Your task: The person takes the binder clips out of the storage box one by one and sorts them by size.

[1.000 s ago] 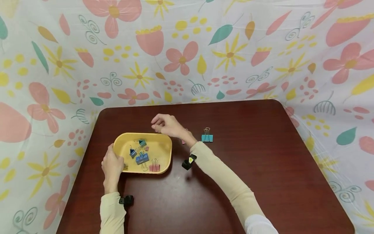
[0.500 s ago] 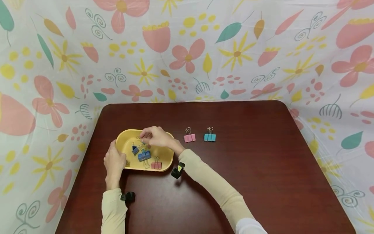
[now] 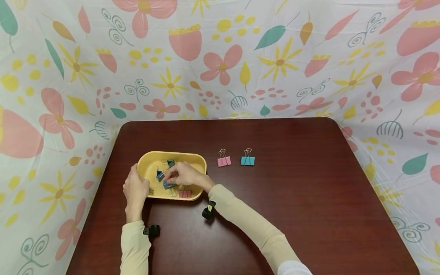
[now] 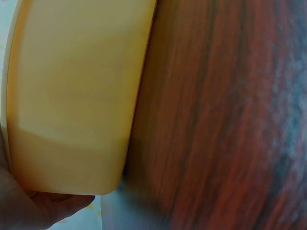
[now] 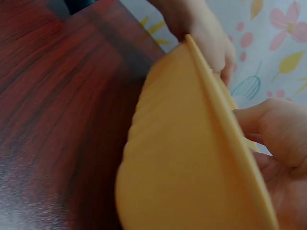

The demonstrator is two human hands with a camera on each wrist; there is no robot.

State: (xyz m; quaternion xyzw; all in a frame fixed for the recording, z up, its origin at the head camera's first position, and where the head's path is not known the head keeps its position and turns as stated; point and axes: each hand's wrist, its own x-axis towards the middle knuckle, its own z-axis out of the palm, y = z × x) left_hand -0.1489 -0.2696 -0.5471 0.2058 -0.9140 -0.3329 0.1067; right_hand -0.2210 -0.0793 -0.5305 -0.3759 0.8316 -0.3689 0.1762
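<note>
My left hand [image 3: 135, 190] grips the left end of a yellow plastic tray [image 3: 199, 162], thumb over the rim. In the left wrist view, fingers [image 4: 62, 206] show under the tray's end. Inside the tray, my right hand [image 3: 185, 173] reaches down and pinches at a blue binder clip [image 3: 168, 185], partly covering it. Around it lie a small dark blue binder clip [image 3: 160, 175], a green one [image 3: 170, 163] and a pink one [image 3: 184, 194]. A small yellowish clip [image 3: 151, 191] sits by my left thumb. The tray's wall [image 5: 168, 143] hides the right fingertips in the right wrist view.
A pink binder clip [image 3: 224, 161] and a turquoise binder clip [image 3: 247, 160] stand side by side on the dark wooden table [image 3: 292, 183], right of the tray. A flower-patterned cloth [image 3: 213, 68] hangs behind the table and along its sides.
My right hand has come from beyond the tray's back rim into the tray, then down to the blue binder clip. The pink clip on the table is uncovered. My left hand keeps its grip.
</note>
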